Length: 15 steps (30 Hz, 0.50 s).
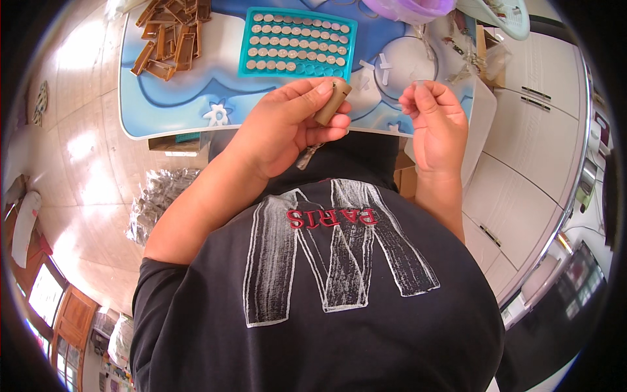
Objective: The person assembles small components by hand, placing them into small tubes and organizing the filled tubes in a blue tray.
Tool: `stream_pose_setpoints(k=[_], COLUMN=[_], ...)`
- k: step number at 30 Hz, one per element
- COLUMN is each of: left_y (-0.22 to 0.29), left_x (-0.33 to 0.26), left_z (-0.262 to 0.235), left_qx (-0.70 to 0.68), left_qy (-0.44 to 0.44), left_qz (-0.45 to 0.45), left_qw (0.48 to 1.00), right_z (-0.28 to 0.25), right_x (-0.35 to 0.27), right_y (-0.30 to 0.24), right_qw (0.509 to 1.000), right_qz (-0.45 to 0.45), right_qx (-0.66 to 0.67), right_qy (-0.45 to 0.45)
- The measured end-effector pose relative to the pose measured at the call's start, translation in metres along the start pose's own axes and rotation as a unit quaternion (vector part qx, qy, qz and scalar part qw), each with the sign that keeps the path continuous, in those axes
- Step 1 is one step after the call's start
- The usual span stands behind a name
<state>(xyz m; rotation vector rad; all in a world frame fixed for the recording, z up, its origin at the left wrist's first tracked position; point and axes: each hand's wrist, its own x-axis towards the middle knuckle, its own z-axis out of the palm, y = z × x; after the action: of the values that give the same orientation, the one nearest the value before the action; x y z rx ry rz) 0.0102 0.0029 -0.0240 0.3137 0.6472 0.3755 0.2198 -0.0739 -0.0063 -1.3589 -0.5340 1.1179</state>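
Just past the table's front edge, my left hand (287, 121) is closed around a brown plastic casing (334, 103), tilted with its upper end toward the table. A short grey, mottled piece (308, 157) shows below that palm; its kind is unclear. To the right, my right hand (436, 117) has thumb and fingertips pinched together, with a small pale edge at the tips too small to name. Beyond my hands, a teal tray (354, 49) holds rows of round silver discs (292, 41); several pockets in its nearest row hold none.
Brown plastic casings (171, 39) lie heaped at the table's far left. Small white strips (384, 68) rest by a drawn circle on the blue-white table (176, 108). At the far right are a purple basin (408, 8) and tangled small parts (473, 62). Crumpled silver plastic (157, 199) is below left.
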Motion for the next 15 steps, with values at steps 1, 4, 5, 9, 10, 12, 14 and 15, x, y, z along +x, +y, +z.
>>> stream_pose_setpoints(k=[1, 4, 5, 9, 10, 12, 14, 15], left_y=[-0.001, -0.001, -0.001, -0.001, 0.0, -0.001, -0.001, -0.001], left_x=[0.0, -0.001, -0.001, -0.002, -0.002, -0.002, -0.003, -0.003], left_z=[-0.001, -0.002, -0.001, -0.003, -0.002, -0.002, -0.001, -0.002], left_qx=[-0.009, -0.021, -0.024, -0.031, -0.036, -0.041, -0.039, -0.039], left_qy=[-0.003, -0.006, -0.007, -0.024, -0.022, -0.02, -0.009, -0.008], left_qz=[0.0, -0.002, -0.004, -0.003, -0.002, -0.001, 0.018, 0.019], left_qw=[1.0, 1.0, 1.0, 0.999, 0.999, 0.999, 0.999, 0.999], right_z=[0.007, 0.027, 0.033, 0.047, 0.049, 0.051, 0.052, 0.052], right_x=[-0.004, -0.012, -0.013, -0.014, -0.015, -0.015, -0.014, -0.013], right_y=[0.001, -0.002, -0.003, 0.001, 0.002, 0.002, 0.003, 0.004], right_qw=[0.999, 0.955, 0.872, 0.808, 0.807, 0.802, 0.797, 0.796], right_qz=[-0.022, -0.168, -0.286, -0.376, -0.379, -0.386, -0.393, -0.402], right_qx=[-0.039, -0.238, -0.39, -0.445, -0.443, -0.445, -0.448, -0.444], right_qy=[-0.006, -0.043, -0.073, -0.093, -0.095, -0.095, -0.096, -0.093])
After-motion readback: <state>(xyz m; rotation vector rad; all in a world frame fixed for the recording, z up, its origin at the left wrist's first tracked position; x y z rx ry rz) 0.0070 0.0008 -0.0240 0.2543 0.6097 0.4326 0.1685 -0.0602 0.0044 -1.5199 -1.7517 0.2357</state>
